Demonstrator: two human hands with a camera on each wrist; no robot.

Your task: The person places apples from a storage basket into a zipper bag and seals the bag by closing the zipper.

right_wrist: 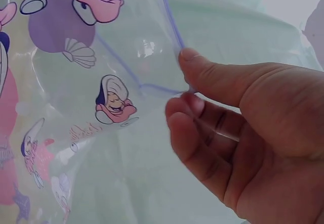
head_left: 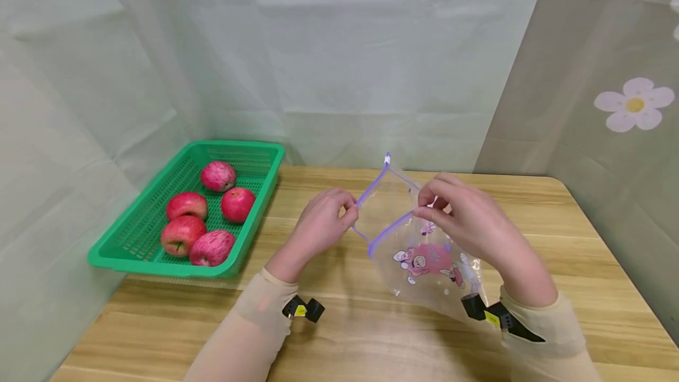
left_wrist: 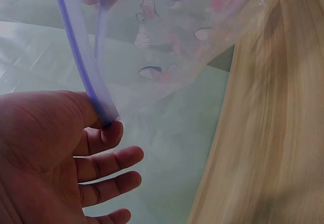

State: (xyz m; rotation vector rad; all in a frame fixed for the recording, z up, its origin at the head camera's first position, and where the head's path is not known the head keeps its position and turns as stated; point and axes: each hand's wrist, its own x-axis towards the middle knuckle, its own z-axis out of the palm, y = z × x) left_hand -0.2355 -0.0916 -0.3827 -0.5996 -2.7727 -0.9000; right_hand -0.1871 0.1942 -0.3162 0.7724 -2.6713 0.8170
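Note:
A clear zip bag (head_left: 432, 264) with pink cartoon prints and a purple zip edge is held up over the wooden table, its mouth spread apart. My left hand (head_left: 326, 217) pinches one side of the mouth; in the left wrist view the thumb and index finger of that hand (left_wrist: 55, 148) grip the purple strip, the other fingers loosely extended. On the opposite side, my right hand (head_left: 472, 223) pinches the rim between thumb and fingers, seen closely in the right wrist view, where the bag (right_wrist: 116, 102) hangs to the left. A white slider (head_left: 387, 160) sits at the far corner.
A green plastic basket (head_left: 159, 268) stands left of my left hand, with several red apples (head_left: 183, 234) inside. The wooden table (head_left: 339, 341) reaches back to a pale hanging cloth (head_left: 361, 63). A flower-printed curtain (head_left: 633, 105) hangs at the right.

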